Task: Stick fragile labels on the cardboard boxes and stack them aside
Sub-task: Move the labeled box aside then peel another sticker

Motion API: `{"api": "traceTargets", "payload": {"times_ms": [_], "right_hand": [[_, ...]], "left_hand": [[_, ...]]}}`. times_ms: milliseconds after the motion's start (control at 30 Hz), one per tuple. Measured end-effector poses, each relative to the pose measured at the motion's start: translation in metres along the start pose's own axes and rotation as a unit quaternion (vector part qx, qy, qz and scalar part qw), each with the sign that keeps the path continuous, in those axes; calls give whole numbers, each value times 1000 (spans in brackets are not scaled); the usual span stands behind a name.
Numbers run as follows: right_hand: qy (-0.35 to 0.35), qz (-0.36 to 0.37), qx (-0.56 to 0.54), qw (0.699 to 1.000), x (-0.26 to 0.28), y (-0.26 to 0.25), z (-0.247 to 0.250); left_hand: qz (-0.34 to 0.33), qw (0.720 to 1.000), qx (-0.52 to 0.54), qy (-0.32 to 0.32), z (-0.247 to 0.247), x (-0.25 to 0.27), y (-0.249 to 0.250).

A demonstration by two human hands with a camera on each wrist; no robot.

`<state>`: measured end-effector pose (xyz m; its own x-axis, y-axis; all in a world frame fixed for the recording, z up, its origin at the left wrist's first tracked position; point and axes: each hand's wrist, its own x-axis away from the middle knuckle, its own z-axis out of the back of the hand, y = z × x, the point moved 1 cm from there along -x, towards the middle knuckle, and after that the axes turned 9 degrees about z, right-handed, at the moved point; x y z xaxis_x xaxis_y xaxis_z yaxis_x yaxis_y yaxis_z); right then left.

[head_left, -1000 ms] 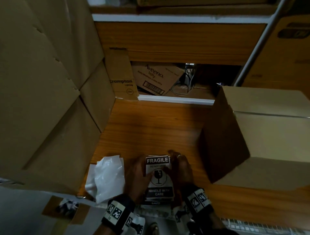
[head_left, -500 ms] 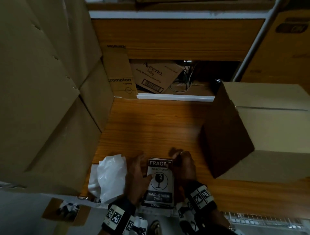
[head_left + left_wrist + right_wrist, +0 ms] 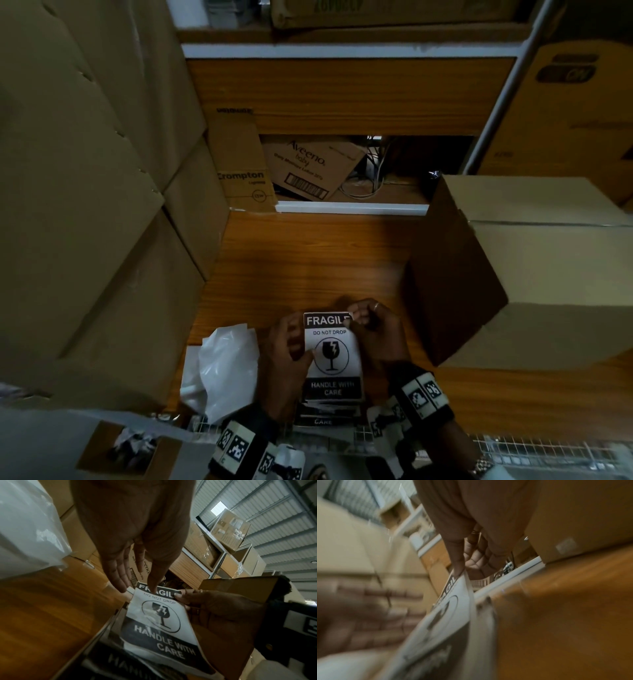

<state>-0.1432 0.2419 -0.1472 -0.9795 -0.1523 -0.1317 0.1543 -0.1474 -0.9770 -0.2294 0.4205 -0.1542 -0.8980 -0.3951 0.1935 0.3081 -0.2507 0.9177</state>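
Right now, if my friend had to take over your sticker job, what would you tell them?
Right hand: pinches the top right corner of the fragile label, peeling it.
Left hand: steadies the label's left edge, thumb on its face, fingers mostly straight.
More labels lie stacked under it at the near edge of the wooden table.
The cardboard box to the right shows no label on the sides in view.
Stacked boxes stand on the left.
Done: the corner is being lifted.
Left: finish peeling, stick the label on the box, stack the box aside.
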Motion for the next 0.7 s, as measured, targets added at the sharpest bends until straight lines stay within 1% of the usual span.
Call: {"api": "traceTargets", "payload": {"times_ms": [67, 133, 300, 367, 433, 533, 633, 700], "right_hand": [[10, 7, -52, 999, 5, -17, 10], [15, 21, -83, 996, 12, -35, 22], [13, 48, -96, 994, 35, -69, 51], [1, 67, -86, 994, 46, -77, 63], [-3, 91, -68, 994, 56, -82, 75], [-9, 134, -19, 991, 66, -84, 92], [13, 204, 15, 979, 74, -92, 109], [37, 233, 42, 971, 79, -96, 120]], "left_hand": [[-7, 1000, -20, 15, 6, 3, 9], [-16, 1000, -8, 5, 11, 8, 25], [-46, 994, 91, -43, 13, 21, 72], [-48, 990, 108, -73, 10, 25, 87], [-54, 988, 99, -106, 4, 28, 100], [-72, 980, 74, -173, -9, 34, 112], [-63, 966, 66, -243, -27, 42, 125], [-66, 957, 59, -275, -41, 51, 135]]}}
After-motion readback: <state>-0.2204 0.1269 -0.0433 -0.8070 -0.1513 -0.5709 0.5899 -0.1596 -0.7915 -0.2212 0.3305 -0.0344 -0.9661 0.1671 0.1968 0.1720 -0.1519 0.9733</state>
